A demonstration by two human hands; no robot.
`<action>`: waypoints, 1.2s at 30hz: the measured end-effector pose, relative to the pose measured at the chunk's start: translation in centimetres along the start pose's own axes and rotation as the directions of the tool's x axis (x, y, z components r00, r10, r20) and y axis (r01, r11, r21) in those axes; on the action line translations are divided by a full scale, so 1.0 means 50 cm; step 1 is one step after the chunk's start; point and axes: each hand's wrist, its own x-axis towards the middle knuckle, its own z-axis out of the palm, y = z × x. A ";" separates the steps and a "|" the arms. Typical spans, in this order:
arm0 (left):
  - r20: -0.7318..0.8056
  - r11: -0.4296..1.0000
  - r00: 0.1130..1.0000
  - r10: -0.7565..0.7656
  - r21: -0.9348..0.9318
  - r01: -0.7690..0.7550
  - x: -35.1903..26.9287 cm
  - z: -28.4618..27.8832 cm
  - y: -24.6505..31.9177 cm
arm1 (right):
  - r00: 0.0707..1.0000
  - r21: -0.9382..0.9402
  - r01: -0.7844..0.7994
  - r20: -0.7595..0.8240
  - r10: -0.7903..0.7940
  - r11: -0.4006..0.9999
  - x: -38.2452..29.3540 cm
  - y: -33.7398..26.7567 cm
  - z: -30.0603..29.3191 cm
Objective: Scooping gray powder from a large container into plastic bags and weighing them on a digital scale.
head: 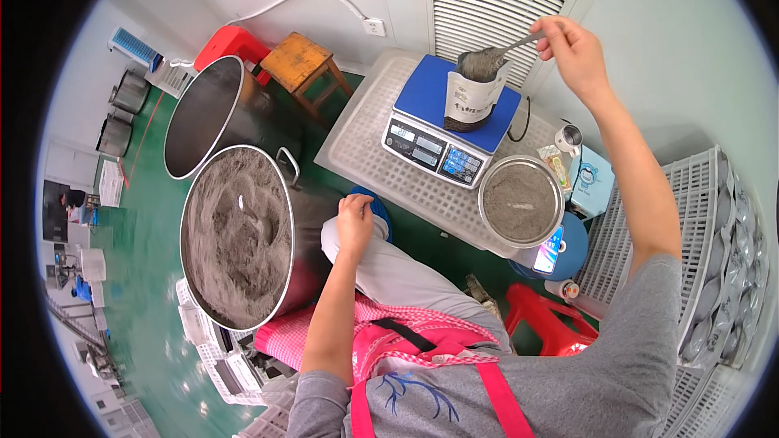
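My right hand (571,51) grips the handle of a metal spoon (522,42). The spoon's bowl is at the mouth of a printed stand-up pouch (473,97), heaped with grey-brown powder (482,65). Upright on the blue platform of a digital weighing scale (420,97), the pouch bears writing. My left hand (355,222) rests on my knee, fingers curled, with nothing visible in it. Right of the scale sits a round metal bowl (560,219) of the same powder. A large steel pot (291,243) full of powder stands beside my left hand, a scoop (258,219) partly sunk in it.
Under the scale is a perforated white plastic surface (359,127). A second steel pot (237,79), a wooden stool (298,60) and a red stool (228,42) are at left. To the right are a phone (549,249), a metal cup (569,138) and crates (688,200) with filled bags.
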 end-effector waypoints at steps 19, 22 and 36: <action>-0.060 1.000 0.998 0.009 -0.013 -0.009 0.006 -0.004 0.006 | 0.811 0.440 -0.371 -0.276 0.516 0.818 -0.358 0.325 -0.208; -0.076 0.999 0.997 0.025 -0.023 -0.027 0.005 0.003 -0.003 | 0.781 0.239 -0.579 -0.111 0.614 0.780 -0.508 0.423 -0.175; -0.020 0.998 0.999 -0.043 -0.046 0.042 0.002 -0.008 -0.005 | 0.614 -0.102 -0.786 -0.013 0.789 0.610 -0.599 0.505 -0.170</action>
